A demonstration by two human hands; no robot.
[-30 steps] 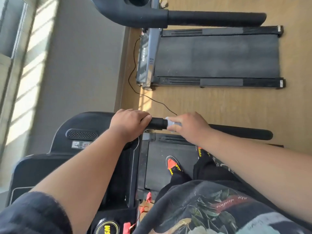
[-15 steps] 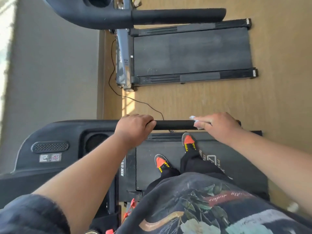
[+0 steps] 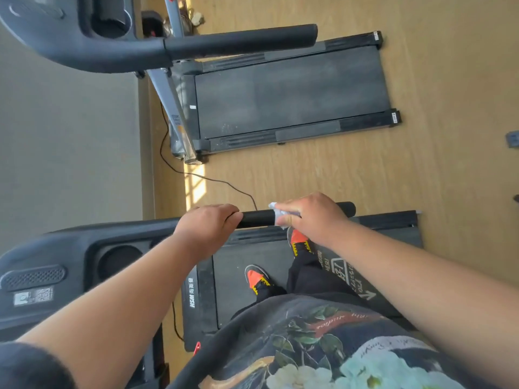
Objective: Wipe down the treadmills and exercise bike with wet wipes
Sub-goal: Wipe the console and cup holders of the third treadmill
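- Handrail of the near treadmill runs left-right across the view, straight ahead of the person; both hands sit on it.
- Right hand curls over the rail, pressing a wipe around it; white wipe edges poke out on the hand's left side.
- Left hand grips the rail bare, near where it joins the console, thumb end pointing right. No wipe in it.
- A short bare stretch of rail lies between the two hands; the rail's free end sticks out just right of the right hand.
- Judgement: the wiping stroke must follow the rail's long axis; right hand is the one to slide, either left toward the left hand or right to the end cap.
- Far treadmill lies well apart across the floor, its rail parallel, out of reach from here.
- Exercise bike not in view.
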